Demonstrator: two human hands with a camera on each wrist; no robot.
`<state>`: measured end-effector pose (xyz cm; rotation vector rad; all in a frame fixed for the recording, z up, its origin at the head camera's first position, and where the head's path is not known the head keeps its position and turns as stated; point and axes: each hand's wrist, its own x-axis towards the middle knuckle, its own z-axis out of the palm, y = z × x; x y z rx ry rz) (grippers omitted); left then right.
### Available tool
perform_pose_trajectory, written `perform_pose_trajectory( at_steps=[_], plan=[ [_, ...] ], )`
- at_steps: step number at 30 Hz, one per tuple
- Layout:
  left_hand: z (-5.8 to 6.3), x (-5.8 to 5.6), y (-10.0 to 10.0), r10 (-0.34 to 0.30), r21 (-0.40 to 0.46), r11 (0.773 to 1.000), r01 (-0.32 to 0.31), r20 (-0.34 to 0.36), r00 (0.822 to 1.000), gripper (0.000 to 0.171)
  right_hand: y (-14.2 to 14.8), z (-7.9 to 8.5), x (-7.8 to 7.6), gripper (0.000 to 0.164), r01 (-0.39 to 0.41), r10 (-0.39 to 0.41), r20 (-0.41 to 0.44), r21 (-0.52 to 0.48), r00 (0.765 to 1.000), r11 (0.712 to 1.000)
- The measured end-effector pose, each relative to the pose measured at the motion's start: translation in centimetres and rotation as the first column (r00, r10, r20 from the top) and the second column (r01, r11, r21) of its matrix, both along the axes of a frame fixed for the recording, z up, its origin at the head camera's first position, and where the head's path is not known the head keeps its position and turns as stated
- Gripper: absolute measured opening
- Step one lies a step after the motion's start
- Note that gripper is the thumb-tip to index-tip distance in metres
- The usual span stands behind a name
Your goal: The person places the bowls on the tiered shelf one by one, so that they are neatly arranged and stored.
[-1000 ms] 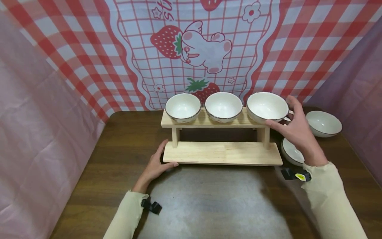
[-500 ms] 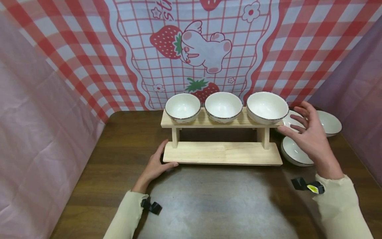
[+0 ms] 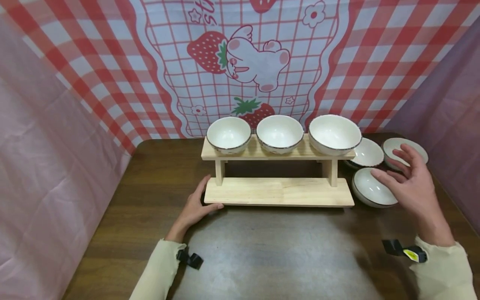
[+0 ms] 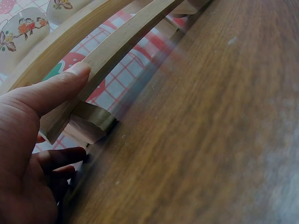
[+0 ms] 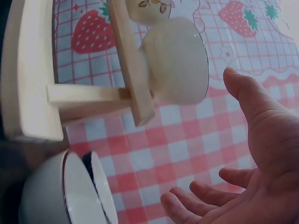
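A two-tier wooden stand [image 3: 277,192] carries three white bowls with dark rims on its upper shelf: a left bowl [image 3: 228,133], a middle bowl [image 3: 279,132] and a larger right bowl [image 3: 335,132]. My left hand [image 3: 193,211] grips the left end of the lower board, the thumb along its front edge and the fingers round the end. The left wrist view shows that thumb on the board [image 4: 119,44]. My right hand [image 3: 414,189] is empty, fingers loosely bent, over the right side of the table. Nearest to it is a white bowl [image 3: 369,187] on the table.
Behind that bowl stand two more bowls, one close to the stand [image 3: 369,153] and one farther right [image 3: 399,143]. A red-checked strawberry cloth [image 3: 150,83] hangs at the back. Pink curtains [image 3: 45,187] flank the brown table [image 3: 262,250].
My right hand has let go of the right bowl on the upper shelf and moved right and toward me. The left hand and the stand have stayed in place.
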<state>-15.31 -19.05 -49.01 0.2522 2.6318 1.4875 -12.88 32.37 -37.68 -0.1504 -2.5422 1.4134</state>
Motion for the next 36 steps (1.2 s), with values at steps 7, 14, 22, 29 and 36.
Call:
perform_pose_trajectory(
  at_steps=[7,14,22,29,36],
  plan=[
    [-0.1,0.1,-0.1,0.002,0.004,1.000,-0.002,-0.004,1.000,0.104,1.4,-1.4,1.0,0.087,0.021,-0.021,-0.009,0.013,1.000,1.000],
    [0.0,0.3,-0.1,0.005,0.011,1.000,-0.005,0.004,1.000,0.104,2.5,-3.1,1.8,0.090,0.087,-0.091,0.026,0.111,0.996,0.990],
    [0.0,0.1,-0.1,0.004,0.010,1.000,-0.004,0.004,1.000,0.104,3.5,-4.6,2.1,0.095,0.090,-0.114,0.098,0.216,0.989,0.972],
    [0.1,0.0,-0.1,0.000,0.001,1.000,0.000,0.013,1.000,0.103,4.4,-6.1,2.4,0.096,0.078,-0.102,0.092,0.230,0.991,0.970],
    [0.2,0.1,-0.1,0.005,0.015,1.000,-0.005,0.004,1.000,0.104,4.6,-7.2,2.5,0.102,0.071,-0.099,0.171,0.164,0.980,0.984]
  ],
)
